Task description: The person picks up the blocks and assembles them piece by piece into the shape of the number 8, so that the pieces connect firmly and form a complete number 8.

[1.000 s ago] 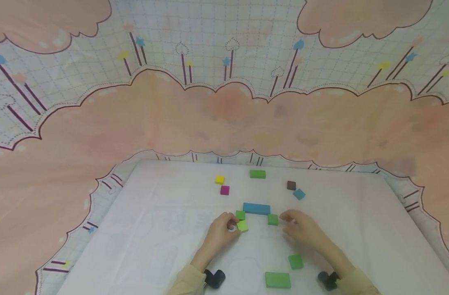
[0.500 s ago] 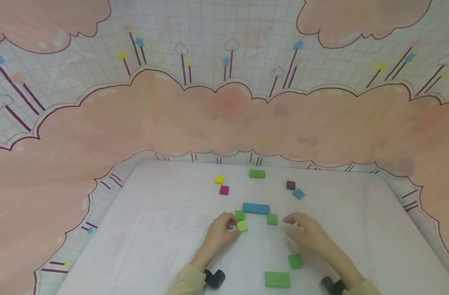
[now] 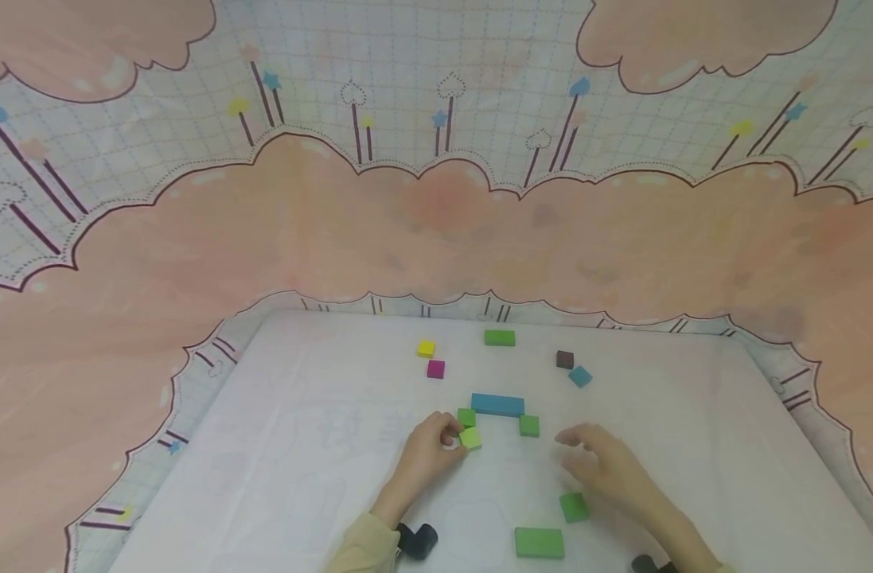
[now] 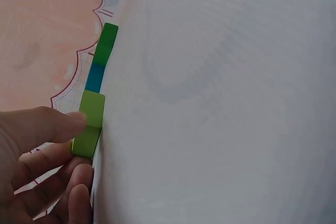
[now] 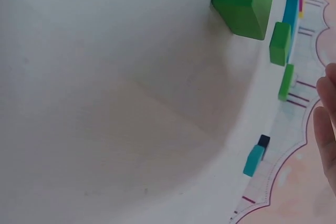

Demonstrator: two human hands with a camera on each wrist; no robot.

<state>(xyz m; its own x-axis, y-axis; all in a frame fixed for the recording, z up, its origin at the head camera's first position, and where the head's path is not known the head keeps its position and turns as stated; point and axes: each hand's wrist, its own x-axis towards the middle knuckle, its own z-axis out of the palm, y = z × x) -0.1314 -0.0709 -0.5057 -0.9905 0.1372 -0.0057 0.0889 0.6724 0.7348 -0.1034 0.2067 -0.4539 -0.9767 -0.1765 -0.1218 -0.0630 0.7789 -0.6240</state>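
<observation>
Fingers [image 4: 47,162] pinching lime block [image 3: 471,438], right hand [image 3: 599,463] aloft

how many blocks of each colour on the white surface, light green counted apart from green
Green blocks: 5
Blue blocks: 2
Light green block: 1
Yellow block: 1
Magenta block: 1
Dark brown block: 1
Total: 11

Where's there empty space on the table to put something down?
There's a wide bare patch left of the left hand and the yellow block, and another right of the right hand and the small blue block. It's crowded around the long blue block: two green blocks sit by its ends, and the left hand pinches a lime-green block there.
</observation>
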